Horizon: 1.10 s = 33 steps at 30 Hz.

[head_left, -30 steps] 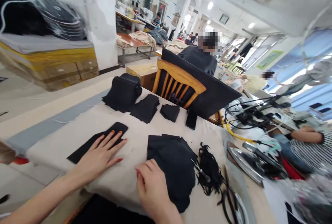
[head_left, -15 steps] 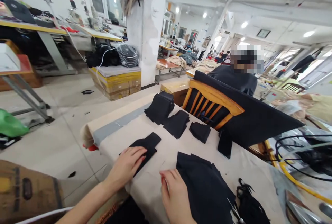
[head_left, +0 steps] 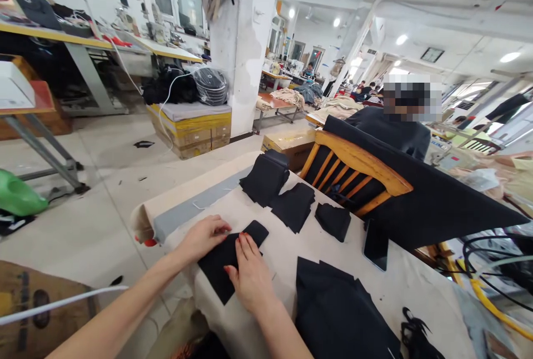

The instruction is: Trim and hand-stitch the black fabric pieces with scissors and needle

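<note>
A black fabric piece (head_left: pixel 219 273) lies near the left edge of the cloth-covered table (head_left: pixel 266 342), with a narrow tab at its far end. My left hand (head_left: pixel 206 235) is at its left edge, fingers bent and drawn together on the fabric. My right hand (head_left: pixel 253 278) rests flat on the same piece, fingers stretched toward the tab and thumb apart. To the right lies a larger stack of black fabric (head_left: pixel 337 309). Farther back are a thick black stack (head_left: pixel 265 177), a second stack (head_left: pixel 293 206) and a small stack (head_left: pixel 333 220).
A phone (head_left: pixel 376 245) lies by the table's far edge. A bundle of black strips (head_left: pixel 418 339) is at the near right. Beyond stands a wooden chair (head_left: pixel 362 162) with black cloth over it, and a person in dark clothing (head_left: pixel 387 129). A cardboard box (head_left: pixel 41 309) sits lower left.
My right hand has moved left from beside the large stack onto the small fabric piece. My left hand has shifted to that piece's left edge. The view has turned slightly.
</note>
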### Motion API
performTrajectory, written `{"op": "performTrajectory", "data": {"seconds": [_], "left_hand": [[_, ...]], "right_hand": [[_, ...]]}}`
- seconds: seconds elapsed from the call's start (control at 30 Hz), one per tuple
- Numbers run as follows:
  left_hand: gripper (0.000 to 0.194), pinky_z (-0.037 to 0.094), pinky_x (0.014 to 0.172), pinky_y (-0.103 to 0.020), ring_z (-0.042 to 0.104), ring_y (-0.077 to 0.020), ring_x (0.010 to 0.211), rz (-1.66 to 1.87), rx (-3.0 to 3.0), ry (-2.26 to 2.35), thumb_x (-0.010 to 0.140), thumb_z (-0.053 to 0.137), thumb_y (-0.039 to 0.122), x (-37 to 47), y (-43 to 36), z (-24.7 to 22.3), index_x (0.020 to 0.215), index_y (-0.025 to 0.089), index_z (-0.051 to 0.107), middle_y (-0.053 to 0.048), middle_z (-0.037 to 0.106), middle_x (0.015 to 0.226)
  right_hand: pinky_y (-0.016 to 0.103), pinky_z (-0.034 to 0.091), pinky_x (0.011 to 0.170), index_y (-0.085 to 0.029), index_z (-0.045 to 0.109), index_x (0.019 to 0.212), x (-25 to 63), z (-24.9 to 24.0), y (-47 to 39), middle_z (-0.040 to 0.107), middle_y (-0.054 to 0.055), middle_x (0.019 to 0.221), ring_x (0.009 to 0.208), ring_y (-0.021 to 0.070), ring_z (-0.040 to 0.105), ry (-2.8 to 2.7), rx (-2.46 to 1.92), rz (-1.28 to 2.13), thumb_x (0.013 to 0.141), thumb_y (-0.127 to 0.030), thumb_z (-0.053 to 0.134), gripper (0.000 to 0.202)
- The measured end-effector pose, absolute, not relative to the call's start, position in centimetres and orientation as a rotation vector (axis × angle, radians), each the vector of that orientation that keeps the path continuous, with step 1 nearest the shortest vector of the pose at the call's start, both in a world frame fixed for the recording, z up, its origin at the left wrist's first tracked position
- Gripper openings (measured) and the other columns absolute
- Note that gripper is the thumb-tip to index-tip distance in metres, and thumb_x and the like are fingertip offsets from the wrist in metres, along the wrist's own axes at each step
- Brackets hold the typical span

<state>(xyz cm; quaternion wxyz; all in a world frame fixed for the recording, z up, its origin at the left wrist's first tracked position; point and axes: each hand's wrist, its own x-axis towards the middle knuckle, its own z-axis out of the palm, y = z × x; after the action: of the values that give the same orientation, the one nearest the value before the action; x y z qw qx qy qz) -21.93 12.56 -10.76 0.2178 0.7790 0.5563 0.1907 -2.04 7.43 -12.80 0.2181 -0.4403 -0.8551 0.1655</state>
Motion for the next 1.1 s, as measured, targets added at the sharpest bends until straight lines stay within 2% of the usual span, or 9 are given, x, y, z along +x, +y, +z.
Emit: {"op": "performTrajectory", "data": {"seconds": [0.27,0.37,0.47,0.67,0.87,1.1], "left_hand": [[0.017,0.050,0.083,-0.043,0.064,-0.0201,0.088,0.529,2.283,1.378,0.090,0.059,0.030,-20.2,13.8,-9.9,0.096,0.015,0.064,-0.004,0.067,0.097],[0.011,0.045,0.085,-0.041,0.062,-0.0198,0.088,0.561,2.323,1.376,0.089,0.055,0.018,-19.9,13.5,-9.7,0.088,0.018,0.066,-0.002,0.067,0.089],[0.019,0.041,0.085,-0.037,0.060,-0.0198,0.090,0.585,2.365,1.373,0.084,0.051,0.011,-19.9,13.2,-9.6,0.088,0.022,0.066,-0.001,0.067,0.090],[0.016,0.039,0.077,-0.034,0.060,-0.0199,0.081,0.573,2.437,1.417,0.082,0.050,0.014,-19.7,13.2,-9.6,0.083,0.022,0.063,-0.001,0.066,0.083],[0.023,0.034,0.087,-0.039,0.058,-0.0214,0.087,0.509,2.604,1.322,0.092,0.043,0.017,-20.5,13.6,-9.7,0.089,0.023,0.064,-0.004,0.066,0.089],[0.025,0.038,0.080,-0.034,0.060,-0.0194,0.081,0.537,2.567,1.401,0.095,0.042,0.028,-21.0,14.3,-10.3,0.084,0.022,0.064,-0.003,0.066,0.085]], "right_hand": [[0.044,0.037,0.110,-0.005,0.047,0.137,-2.0,-11.9,7.2,0.047,0.019,0.141,0.136,0.0306,0.035,-2.335,-1.281,0.523,0.085,-0.024,0.057,0.056],[0.045,0.037,0.110,-0.005,0.045,0.138,-1.9,-12.0,7.2,0.045,0.018,0.142,0.137,0.0303,0.034,-2.337,-1.281,0.539,0.085,-0.023,0.056,0.057],[0.044,0.036,0.111,-0.004,0.045,0.138,-1.8,-11.9,7.3,0.044,0.019,0.143,0.137,0.0301,0.033,-2.341,-1.276,0.555,0.085,-0.024,0.056,0.057],[0.045,0.036,0.110,-0.004,0.047,0.136,-1.6,-11.3,7.2,0.042,0.021,0.143,0.137,0.0321,0.032,-2.334,-1.279,0.592,0.084,-0.024,0.056,0.056],[0.045,0.038,0.108,-0.006,0.049,0.134,-1.5,-11.4,7.2,0.047,0.020,0.137,0.134,0.0304,0.035,-2.314,-1.256,0.568,0.084,-0.024,0.057,0.054],[0.047,0.036,0.109,-0.005,0.035,0.143,-1.7,-11.8,7.1,0.042,0.020,0.140,0.134,0.0307,0.034,-2.321,-1.289,0.541,0.084,-0.024,0.056,0.065]]}}
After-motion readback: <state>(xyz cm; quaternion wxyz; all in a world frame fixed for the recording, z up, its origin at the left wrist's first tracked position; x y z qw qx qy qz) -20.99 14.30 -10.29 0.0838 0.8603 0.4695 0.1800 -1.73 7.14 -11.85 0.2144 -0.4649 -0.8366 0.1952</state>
